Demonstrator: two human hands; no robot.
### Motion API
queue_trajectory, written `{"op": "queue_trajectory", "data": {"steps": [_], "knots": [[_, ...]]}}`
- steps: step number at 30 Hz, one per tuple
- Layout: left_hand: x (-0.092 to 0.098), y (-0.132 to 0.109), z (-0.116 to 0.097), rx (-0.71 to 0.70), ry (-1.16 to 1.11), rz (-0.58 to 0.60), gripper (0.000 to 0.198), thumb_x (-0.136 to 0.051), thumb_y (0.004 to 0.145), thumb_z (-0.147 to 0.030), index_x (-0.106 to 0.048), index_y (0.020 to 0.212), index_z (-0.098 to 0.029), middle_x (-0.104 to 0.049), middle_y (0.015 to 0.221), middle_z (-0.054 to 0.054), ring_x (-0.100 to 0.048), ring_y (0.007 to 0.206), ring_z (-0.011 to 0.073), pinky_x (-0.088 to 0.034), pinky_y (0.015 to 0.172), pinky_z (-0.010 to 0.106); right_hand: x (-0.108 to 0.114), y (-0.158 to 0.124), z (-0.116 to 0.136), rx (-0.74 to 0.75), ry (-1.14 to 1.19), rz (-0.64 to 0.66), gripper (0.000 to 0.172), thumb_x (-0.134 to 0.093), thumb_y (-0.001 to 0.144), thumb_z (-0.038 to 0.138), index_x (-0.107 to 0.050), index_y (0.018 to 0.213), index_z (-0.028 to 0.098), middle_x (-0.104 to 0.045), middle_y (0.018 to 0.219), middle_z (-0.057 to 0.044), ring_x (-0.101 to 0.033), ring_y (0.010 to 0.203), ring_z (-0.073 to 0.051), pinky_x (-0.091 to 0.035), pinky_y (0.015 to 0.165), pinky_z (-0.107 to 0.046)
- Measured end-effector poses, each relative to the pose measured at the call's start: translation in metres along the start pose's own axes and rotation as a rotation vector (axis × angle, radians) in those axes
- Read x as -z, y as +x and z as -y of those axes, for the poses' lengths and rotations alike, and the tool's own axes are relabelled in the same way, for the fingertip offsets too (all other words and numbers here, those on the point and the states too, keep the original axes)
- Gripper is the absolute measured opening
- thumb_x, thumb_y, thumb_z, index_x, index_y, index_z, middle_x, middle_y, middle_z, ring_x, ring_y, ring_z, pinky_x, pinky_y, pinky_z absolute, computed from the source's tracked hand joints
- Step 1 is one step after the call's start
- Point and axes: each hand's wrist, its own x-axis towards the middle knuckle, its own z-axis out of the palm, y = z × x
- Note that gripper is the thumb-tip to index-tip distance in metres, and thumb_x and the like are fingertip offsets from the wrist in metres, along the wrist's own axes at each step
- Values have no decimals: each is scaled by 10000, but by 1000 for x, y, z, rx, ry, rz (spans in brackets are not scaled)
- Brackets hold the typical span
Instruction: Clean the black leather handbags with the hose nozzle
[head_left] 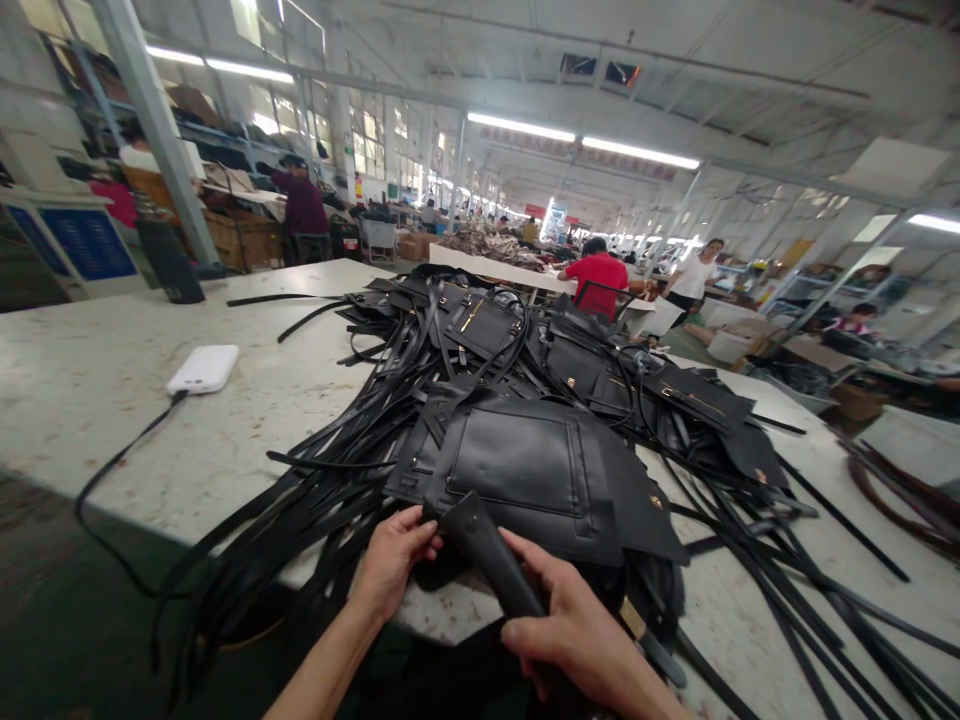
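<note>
In front of me lies a black leather bag (517,460) with a stitched rectangular panel. My left hand (391,562) is at its near left corner, thumb and fingertips pinched together at the edge. In my right hand (562,620) is a wide black leather strap (491,555), its flat end pointing up and left across the bag's near edge. The strap's lower part disappears behind my fingers. Long thin black straps (322,470) spill off the table's near edge beside my left forearm.
More black bag pieces (487,325) with gold zips are heaped behind, on a pale worn table (300,340). A white power bank (204,369) with a black cable and a dark bottle (171,262) stand at left. A person in red (598,275) sits farther back.
</note>
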Motion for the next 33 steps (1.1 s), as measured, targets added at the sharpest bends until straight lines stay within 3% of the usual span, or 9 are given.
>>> {"op": "queue_trajectory", "data": {"steps": [3, 9, 14, 17, 23, 26, 29, 33], "knots": [[5, -1, 7, -20, -9, 13, 150, -666, 633, -226, -622, 726, -116, -564, 554, -15, -474, 466, 54, -363, 449, 159, -7, 10, -4, -5, -9, -3, 781, -565, 602, 75, -329, 1328, 242, -603, 748, 28, -466, 382, -56, -394, 323, -158], [4, -9, 5, -40, 41, 89, 145, -633, 650, -233, -619, 737, -118, -614, 664, 22, -508, 507, 77, -383, 457, 183, -19, 10, 6, 121, 35, -231, 774, -553, 626, 79, -312, 1341, 252, -569, 763, 26, -465, 420, -60, -423, 366, -180], [3, -12, 4, -35, 78, 117, 233, -599, 652, -209, -593, 868, -120, -621, 666, 19, -510, 497, 80, -362, 437, 179, -14, -5, 5, 21, 93, -142, 777, -556, 606, 67, -327, 1331, 231, -600, 819, -3, -471, 381, -53, -406, 342, -178], [4, -12, 7, -43, 84, 129, 365, -593, 640, -187, -544, 998, -136, -621, 651, 0, -492, 473, 73, -352, 427, 174, -8, -4, 3, 41, 96, -133, 761, -549, 613, 67, -336, 1322, 237, -609, 824, 1, -478, 381, -52, -416, 338, -171], [4, -16, 11, -34, 90, 197, 550, -585, 607, -149, -472, 1145, -151, -633, 689, -6, -487, 463, 65, -343, 423, 171, 3, 22, 18, 50, 78, 78, 706, -584, 640, 109, -351, 1302, 189, -569, 504, 53, -484, 326, -96, -406, 306, -173], [3, -18, 10, -12, 106, 212, 682, -590, 596, -151, -396, 1250, -155, -640, 706, -1, -495, 468, 76, -362, 429, 183, 12, 31, 28, 148, 132, 28, 652, -585, 676, 158, -350, 1284, 166, -560, 478, 48, -493, 319, -112, -403, 308, -185], [4, -19, 10, 9, 124, 249, 783, -592, 582, -147, -328, 1319, -149, -644, 703, 6, -485, 460, 76, -360, 431, 186, 23, 24, 31, 190, 169, -36, 625, -597, 683, 170, -368, 1264, 185, -581, 581, 28, -514, 354, -110, -411, 319, -192], [6, -18, 12, 5, 144, 265, 797, -588, 590, -155, -315, 1339, -149, -636, 687, 7, -471, 460, 76, -351, 435, 187, 29, 4, 23, 97, 154, 82, 682, -596, 672, 152, -338, 1303, 190, -584, 591, 23, -509, 350, -109, -419, 316, -198]]}}
